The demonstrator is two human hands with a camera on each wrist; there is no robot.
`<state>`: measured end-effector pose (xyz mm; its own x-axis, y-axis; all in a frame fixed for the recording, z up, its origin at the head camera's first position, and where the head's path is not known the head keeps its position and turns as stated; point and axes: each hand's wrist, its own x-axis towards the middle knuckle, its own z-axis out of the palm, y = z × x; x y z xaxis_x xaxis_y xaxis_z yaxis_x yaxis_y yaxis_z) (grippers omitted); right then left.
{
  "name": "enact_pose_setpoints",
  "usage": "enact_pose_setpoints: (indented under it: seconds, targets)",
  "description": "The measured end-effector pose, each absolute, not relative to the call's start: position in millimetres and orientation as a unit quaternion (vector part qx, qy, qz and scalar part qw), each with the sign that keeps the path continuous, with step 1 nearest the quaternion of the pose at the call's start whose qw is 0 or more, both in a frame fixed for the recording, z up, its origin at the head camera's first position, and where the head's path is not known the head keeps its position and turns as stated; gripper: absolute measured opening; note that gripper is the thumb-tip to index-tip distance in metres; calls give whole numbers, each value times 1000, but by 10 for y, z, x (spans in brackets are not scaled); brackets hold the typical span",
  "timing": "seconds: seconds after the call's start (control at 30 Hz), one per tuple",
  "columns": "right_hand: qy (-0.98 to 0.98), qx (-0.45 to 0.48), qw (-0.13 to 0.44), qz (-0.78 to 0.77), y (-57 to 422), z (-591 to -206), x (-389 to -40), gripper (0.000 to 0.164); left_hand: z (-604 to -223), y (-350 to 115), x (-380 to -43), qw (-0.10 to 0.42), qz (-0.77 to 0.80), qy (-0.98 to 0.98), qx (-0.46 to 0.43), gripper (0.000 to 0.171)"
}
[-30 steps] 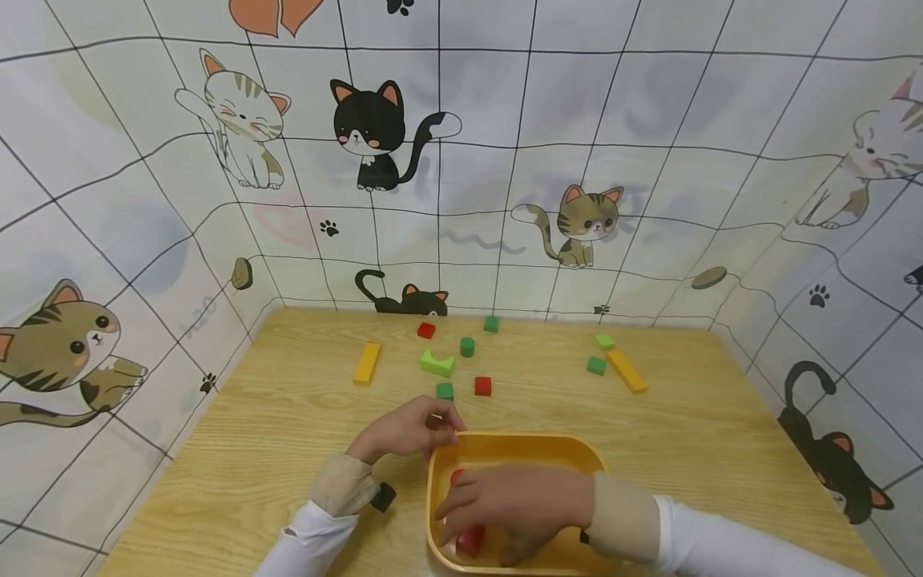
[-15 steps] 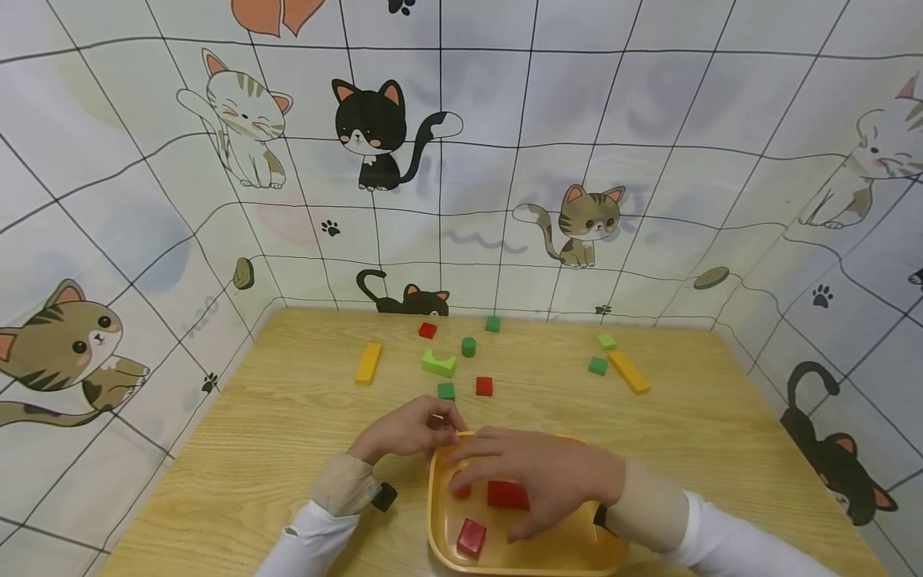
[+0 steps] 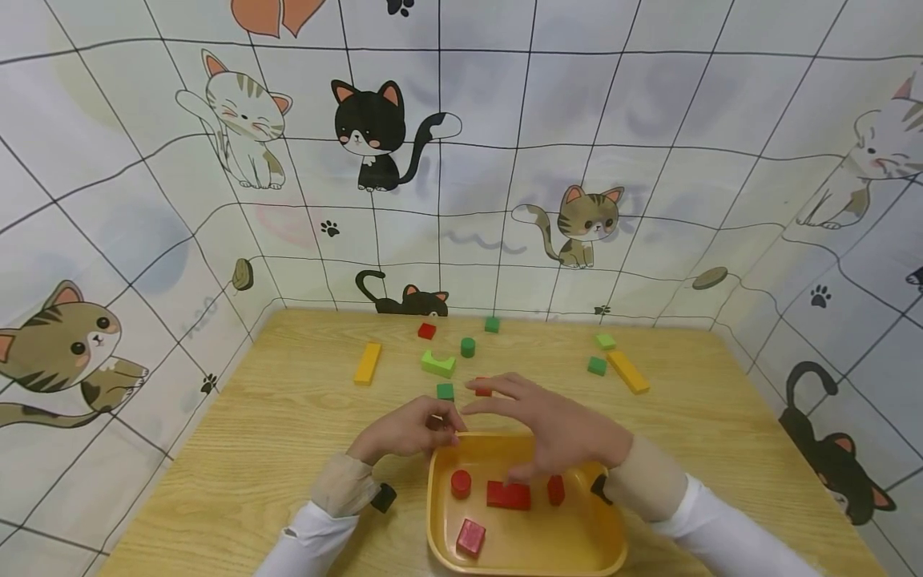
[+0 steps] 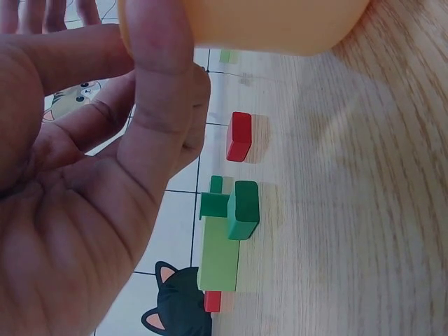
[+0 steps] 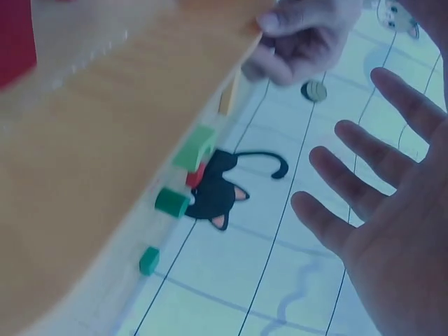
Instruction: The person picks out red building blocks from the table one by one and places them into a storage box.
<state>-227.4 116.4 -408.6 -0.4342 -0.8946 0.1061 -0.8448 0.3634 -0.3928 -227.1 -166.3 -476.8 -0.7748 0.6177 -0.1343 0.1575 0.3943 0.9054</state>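
Observation:
My left hand (image 3: 407, 426) pinches the far left corner of the yellow bin (image 3: 562, 549) by its rim; in the left wrist view the thumb and a finger meet on the bin (image 4: 266, 24). My right hand (image 3: 566, 429) hovers over the bin's far rim with spread fingers and holds nothing. Its fingertips overlap a red block (image 3: 484, 393) on the table just beyond, partly hiding it. Inside the bin lie a red cylinder (image 3: 461, 484), a long red block (image 3: 508, 496), a small red block (image 3: 556, 490) and a pinkish-red block (image 3: 471, 538).
Several blocks lie farther back: a light green arch (image 3: 437, 365), a green cylinder (image 3: 468, 348), green blocks (image 3: 445, 391), another red block (image 3: 427, 331) and yellow bars (image 3: 368, 364) at left and right. A cat-print sheet (image 3: 476, 200) encloses the wooden table (image 3: 288, 417).
My right hand has risen from inside the bin and moved away to its far rim, uncovering the red blocks. My left hand has stayed on the rim.

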Motion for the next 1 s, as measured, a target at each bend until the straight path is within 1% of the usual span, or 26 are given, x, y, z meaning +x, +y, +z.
enact_pose_setpoints:
  seconds: [0.13,0.27,0.47,0.63,1.0]
  targets:
    - [838,-506,42,-202,1156,-4119,-2417,94,-4768,-1664,-2261,231,497,800,243,9]
    - [848,-484,34,-216,1126,-4149,-2563,98,-4776,-1668,-2262,232,497,801,242,10]
    - [862,-455,33,-220,1065,-4176,-2774,96,-4766,-1673,-2257,230,494,802,244,12]
    - [872,-436,51,-219,1028,-4187,-2923,94,-4755,-1676,-2254,230,494,803,242,13]
    - [881,-418,116,-188,983,-4267,-3218,85,-4763,-1681,-2265,229,491,804,245,10]
